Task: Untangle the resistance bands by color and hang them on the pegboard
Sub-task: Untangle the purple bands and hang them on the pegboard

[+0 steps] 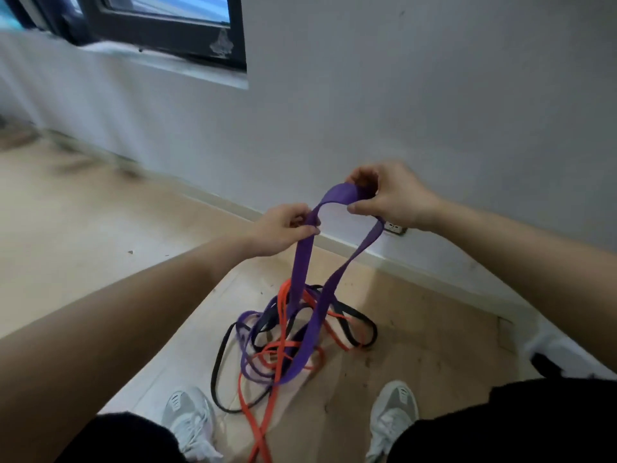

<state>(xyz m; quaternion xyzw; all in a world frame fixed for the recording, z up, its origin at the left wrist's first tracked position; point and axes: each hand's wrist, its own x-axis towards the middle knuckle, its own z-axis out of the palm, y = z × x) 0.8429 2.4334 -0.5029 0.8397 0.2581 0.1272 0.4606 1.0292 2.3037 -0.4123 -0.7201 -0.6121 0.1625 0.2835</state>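
Wooden floor (pixel 83 245), purple band (pixel 302 262), orange band (pixel 283 292) entangling

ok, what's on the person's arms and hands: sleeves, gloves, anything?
Left hand and right hand: no gloves, rings or watch visible. Left forearm and right forearm: no sleeve in view.

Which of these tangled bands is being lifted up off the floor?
The wide purple band: the left hand and right hand pinch its top loop, while the orange band and black band lie on the floor.
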